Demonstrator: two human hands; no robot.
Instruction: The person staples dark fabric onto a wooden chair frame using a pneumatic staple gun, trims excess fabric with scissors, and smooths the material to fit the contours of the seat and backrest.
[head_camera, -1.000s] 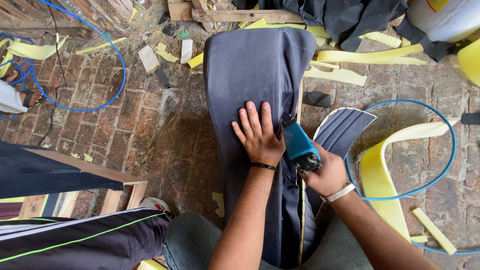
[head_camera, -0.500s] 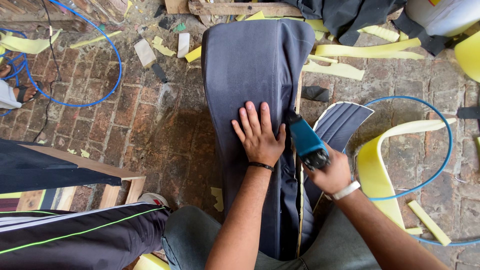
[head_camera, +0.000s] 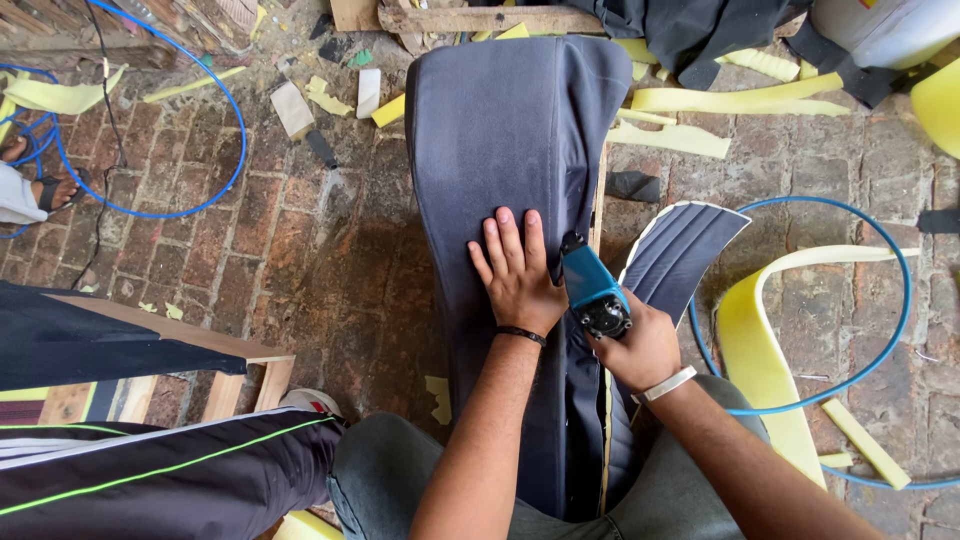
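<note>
Stapler (head_camera: 592, 290) lower, foam strips (head_camera: 680, 100) beyond

One white container at the edge of a brick-floored workspace

The only package-like thing in view is a white, round-sided plastic container (head_camera: 885, 28) in the top right corner, cut off by the edges of the head view so that just its lower part shows. It has a smooth, pale wall with a yellowish tinge along its lower right edge. It rests against a crumpled dark cloth (head_camera: 720, 30), and a curved block of yellow foam (head_camera: 940, 100) lies just below it. Whether it is a tub or a drum cannot be told. No label, sign or screen shows.
</note>
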